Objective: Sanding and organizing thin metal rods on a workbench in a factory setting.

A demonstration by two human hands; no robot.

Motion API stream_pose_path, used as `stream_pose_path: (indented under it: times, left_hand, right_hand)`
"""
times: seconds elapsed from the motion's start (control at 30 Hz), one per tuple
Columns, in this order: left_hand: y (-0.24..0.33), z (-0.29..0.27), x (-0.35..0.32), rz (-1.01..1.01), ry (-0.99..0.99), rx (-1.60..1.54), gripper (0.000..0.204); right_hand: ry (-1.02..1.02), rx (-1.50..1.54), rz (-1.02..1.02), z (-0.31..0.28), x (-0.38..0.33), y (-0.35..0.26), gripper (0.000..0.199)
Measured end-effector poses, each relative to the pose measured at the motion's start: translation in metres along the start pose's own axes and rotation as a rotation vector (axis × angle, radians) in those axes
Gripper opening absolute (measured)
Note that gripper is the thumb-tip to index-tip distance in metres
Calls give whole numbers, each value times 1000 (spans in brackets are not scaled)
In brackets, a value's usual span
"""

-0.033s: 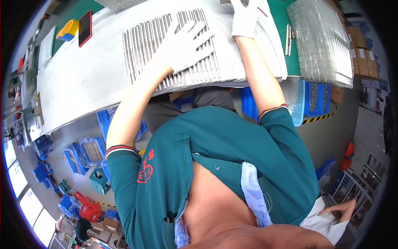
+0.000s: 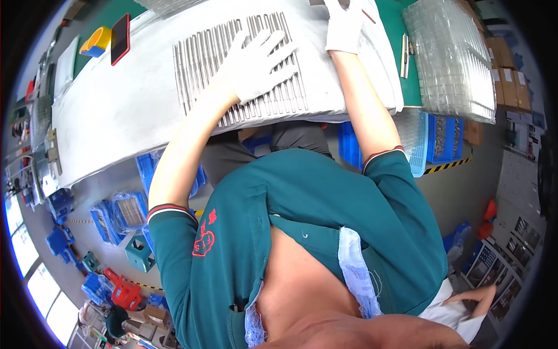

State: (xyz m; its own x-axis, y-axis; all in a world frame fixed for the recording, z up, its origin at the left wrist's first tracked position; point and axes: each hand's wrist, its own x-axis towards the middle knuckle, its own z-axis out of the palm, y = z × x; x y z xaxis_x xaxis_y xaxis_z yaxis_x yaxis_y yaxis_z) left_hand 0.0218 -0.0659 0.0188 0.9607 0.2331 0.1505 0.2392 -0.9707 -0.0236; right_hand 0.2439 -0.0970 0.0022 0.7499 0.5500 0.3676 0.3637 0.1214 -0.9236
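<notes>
On the white-covered table (image 2: 116,116) lie several slim shiny metal rods (image 2: 195,70), side by side in two groups with a narrow gap between them. My left hand (image 2: 253,68), in a white glove, rests over the rods with its fingers spread, hiding the middle of many of them. Also gloved in white, my right hand (image 2: 344,29) reaches to the far edge of the picture, right of the rods. Its fingertips are cut off there, beside a dark flat thing (image 2: 318,2) and a thin brownish stick (image 2: 368,15). What it holds, if anything, is hidden.
A red-edged phone (image 2: 120,39) and a yellow tape roll (image 2: 99,41) lie far left. Stacked clear plastic trays (image 2: 450,64) stand right, on a green surface (image 2: 414,87). Blue crates (image 2: 444,139) sit below. Another person in white (image 2: 453,314) is at lower right.
My left hand has shifted very slightly left over the rods, its fingers still spread. The right hand looks the same. The other person's arm at lower right has moved a little.
</notes>
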Motion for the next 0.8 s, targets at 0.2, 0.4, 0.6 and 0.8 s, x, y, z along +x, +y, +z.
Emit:
stream_pose_path:
  times: [0.2, 0.4, 0.6, 0.8]
  left_hand:
    - [-29, -13, -24, -96, 115, 71, 53]
    - [-39, -27, -53, -54, -61, 266, 43]
    - [16, -33, -55, -291, -35, -157, 61]
    - [43, -18, -47, -164, -18, -215, 84]
  right_hand:
    - [-18, -42, 11, -1, 0, 0, 59]
    - [32, -110, 38, 0, 0, -1, 60]
    - [-13, -146, 147, -3, -9, -24, 59]
    - [-39, -122, 191, -3, -9, -30, 60]
